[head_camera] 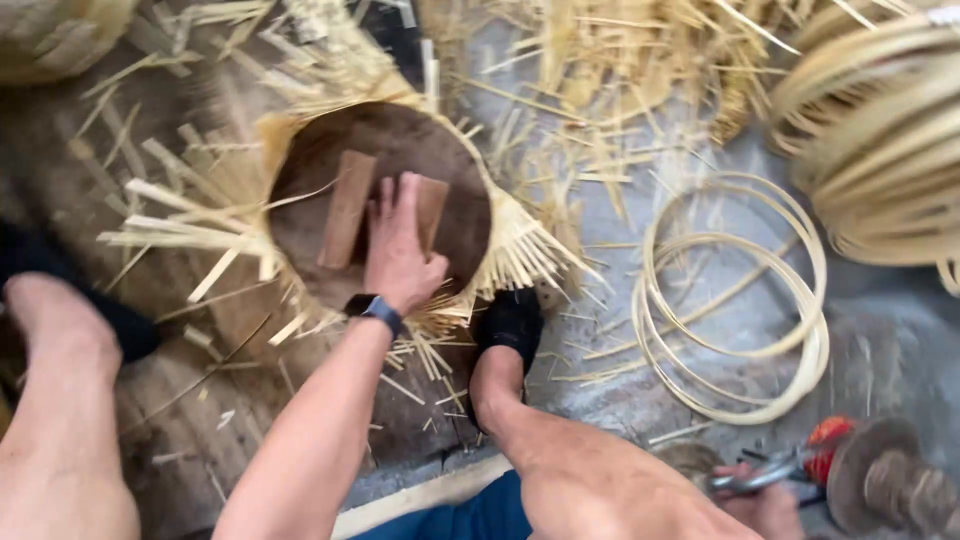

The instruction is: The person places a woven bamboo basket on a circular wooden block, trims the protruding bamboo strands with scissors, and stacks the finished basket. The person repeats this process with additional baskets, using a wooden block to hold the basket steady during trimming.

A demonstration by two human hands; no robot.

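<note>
Centre frame: my left hand [397, 245] lies open, palm flat on a wooden block [428, 208] inside the half-woven bamboo basket [505, 245]. Lower right: my right hand [765, 500] grips pliers [775, 470], closed round them.

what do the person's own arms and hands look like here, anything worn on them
Both arms are bare, with no sleeves and no gloves. The left hand has a dark band with a bluish-grey face, like a watch, on its wrist. The right hand, at the bottom edge, shows nothing worn; it is only partly in view.
</note>
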